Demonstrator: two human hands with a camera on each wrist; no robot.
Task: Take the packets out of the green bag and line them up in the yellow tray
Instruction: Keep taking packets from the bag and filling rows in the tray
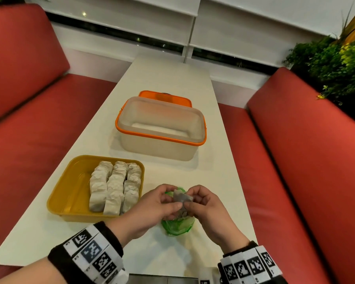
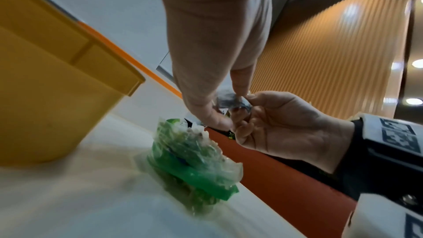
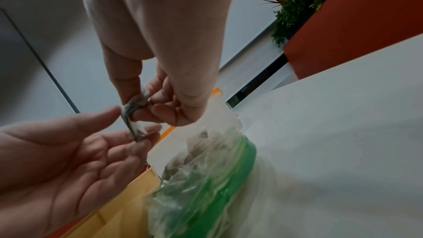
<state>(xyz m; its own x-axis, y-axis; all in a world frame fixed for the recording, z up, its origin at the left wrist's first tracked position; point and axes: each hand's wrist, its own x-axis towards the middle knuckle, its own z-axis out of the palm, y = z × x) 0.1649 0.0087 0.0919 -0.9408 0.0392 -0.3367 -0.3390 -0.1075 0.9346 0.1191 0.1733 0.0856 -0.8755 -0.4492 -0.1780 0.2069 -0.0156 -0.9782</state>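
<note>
Packet [image 1: 182, 196] pinched between both hands' fingers [image 1: 175, 205].

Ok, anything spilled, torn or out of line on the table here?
Nothing stands out. The packets in the yellow tray lie in three neat rows, the green bag sits crumpled but unspilled on the table, and both the left hand and right hand pinch one packet above it.
</note>
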